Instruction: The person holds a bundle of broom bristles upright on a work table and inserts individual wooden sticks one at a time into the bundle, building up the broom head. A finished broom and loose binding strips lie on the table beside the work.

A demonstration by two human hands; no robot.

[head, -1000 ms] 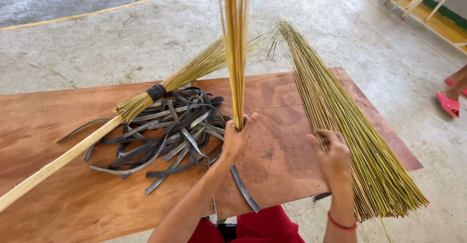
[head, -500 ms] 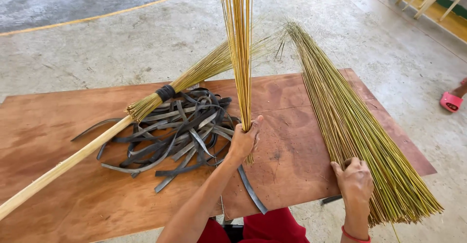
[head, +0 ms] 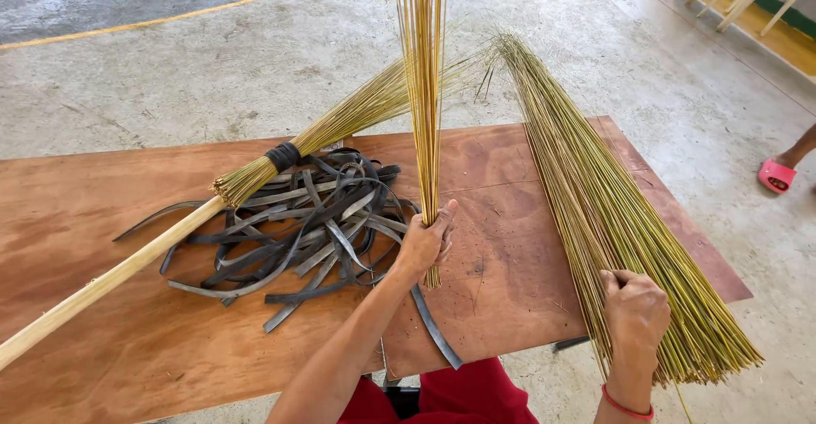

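Note:
My left hand (head: 423,241) grips a thin bundle of yellow broom sticks (head: 422,67), held upright with its lower ends touching the brown wooden board (head: 102,220). My right hand (head: 636,312) rests on a large pile of the same sticks (head: 595,195), lying fanned across the board's right end, fingers curled into the pile near its thick end. Whether it has hold of any sticks is unclear.
A finished broom with a pale wooden handle (head: 110,279) and a black binding (head: 283,155) lies diagonally at the left. Under it sits a tangle of black rubber strips (head: 306,228). Another person's foot in a pink sandal (head: 778,174) stands at the right on the concrete floor.
My right hand has slid down the large pile toward its near end. My left hand keeps the upright bundle, lowered a little toward me.

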